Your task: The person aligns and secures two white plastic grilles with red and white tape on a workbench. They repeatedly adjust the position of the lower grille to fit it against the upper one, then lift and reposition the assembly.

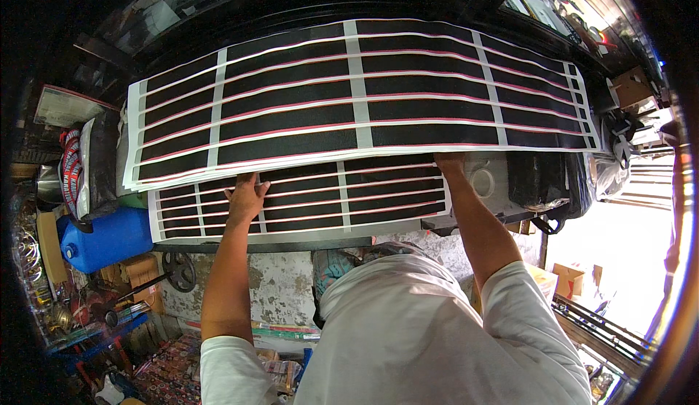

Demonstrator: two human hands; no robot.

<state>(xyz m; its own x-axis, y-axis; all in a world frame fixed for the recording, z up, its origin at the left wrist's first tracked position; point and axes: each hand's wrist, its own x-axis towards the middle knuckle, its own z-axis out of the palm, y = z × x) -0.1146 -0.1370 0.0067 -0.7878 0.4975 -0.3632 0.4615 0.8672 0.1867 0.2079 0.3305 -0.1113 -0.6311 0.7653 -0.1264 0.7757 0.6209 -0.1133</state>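
Note:
A stack of wide sheets [291,104], black panels crossed by white and reddish stripes with grey-white bands, spans the upper middle. Below its near edge shows a smaller striped sheet [306,202] of the same look, partly covered by the stack. My left hand [247,197] is over the smaller sheet, thumb spread apart, its other fingers partly hidden beneath the stack's near edge. My right hand [450,160] reaches under the same edge farther right, by the smaller sheet's right end. Its fingers are hidden by the stack.
A blue jerrycan [109,239] stands at the left, near a black handwheel [179,271]. To the right are a black plastic-wrapped bundle [539,179] and a roll of tape or similar pale ring [483,179]. A cardboard box [569,280] sits at the lower right.

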